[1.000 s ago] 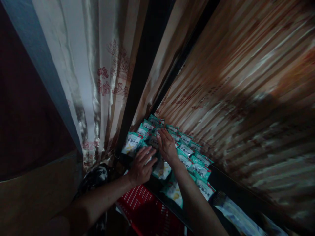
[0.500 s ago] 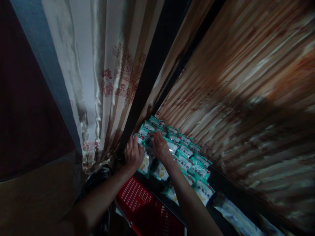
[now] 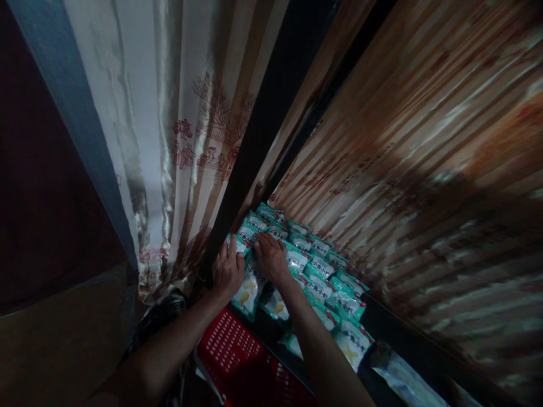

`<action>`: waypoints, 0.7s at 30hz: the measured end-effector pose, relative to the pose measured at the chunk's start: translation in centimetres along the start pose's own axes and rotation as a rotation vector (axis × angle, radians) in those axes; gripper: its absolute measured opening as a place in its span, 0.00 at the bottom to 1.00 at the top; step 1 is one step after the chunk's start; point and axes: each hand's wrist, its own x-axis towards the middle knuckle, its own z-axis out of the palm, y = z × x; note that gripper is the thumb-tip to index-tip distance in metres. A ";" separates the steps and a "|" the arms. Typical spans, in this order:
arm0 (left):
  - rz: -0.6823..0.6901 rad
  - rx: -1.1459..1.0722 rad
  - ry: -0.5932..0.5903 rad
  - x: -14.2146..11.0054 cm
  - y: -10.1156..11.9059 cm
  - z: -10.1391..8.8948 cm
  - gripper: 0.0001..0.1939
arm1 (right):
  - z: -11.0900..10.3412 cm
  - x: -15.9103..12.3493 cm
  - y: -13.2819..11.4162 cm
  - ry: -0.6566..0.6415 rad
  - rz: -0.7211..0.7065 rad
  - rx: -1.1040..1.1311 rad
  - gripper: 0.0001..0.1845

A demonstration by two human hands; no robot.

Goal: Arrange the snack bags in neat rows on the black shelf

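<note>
While a packet (image 3: 243, 246) is being touched by the spread left hand (image 3: 228, 273), the right hand (image 3: 272, 258), grip unclear, is being held alongside.

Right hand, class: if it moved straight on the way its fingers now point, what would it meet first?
Most likely the green-and-white packet just ahead of the right hand; the dim picture leaves unclear whether they touch.

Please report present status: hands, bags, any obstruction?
Left hand at one bag, right hand close beside. Bags in rough rows. Right forearm hides some bags.
</note>
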 end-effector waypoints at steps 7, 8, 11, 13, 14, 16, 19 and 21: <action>-0.013 0.024 0.004 -0.1 0.3 0.0 0.23 | 0.8 1.9 0.1 0.073 -0.016 0.001 0.22; -0.005 0.036 0.004 -0.1 0.3 0.0 0.22 | 0.9 2.4 0.0 0.074 -0.016 -0.004 0.22; 0.025 0.038 0.025 -0.1 0.1 0.1 0.22 | 1.2 4.1 -0.2 0.059 -0.016 -0.018 0.23; 0.040 0.019 0.053 -0.1 0.0 0.1 0.22 | 1.4 5.1 -0.3 0.043 -0.002 -0.024 0.23; 0.044 0.011 0.059 -0.1 0.0 0.1 0.22 | 1.5 5.4 -0.3 0.035 0.016 -0.024 0.23; 0.042 0.005 0.054 -0.1 -0.1 0.1 0.22 | 1.7 5.7 -0.1 0.008 0.052 -0.023 0.23; 0.031 0.005 0.029 0.0 -0.1 0.2 0.22 | 1.9 5.5 0.4 -0.037 0.058 -0.027 0.21; 0.029 0.006 0.007 0.0 -0.1 0.2 0.22 | 1.8 5.3 0.7 -0.043 0.054 -0.022 0.21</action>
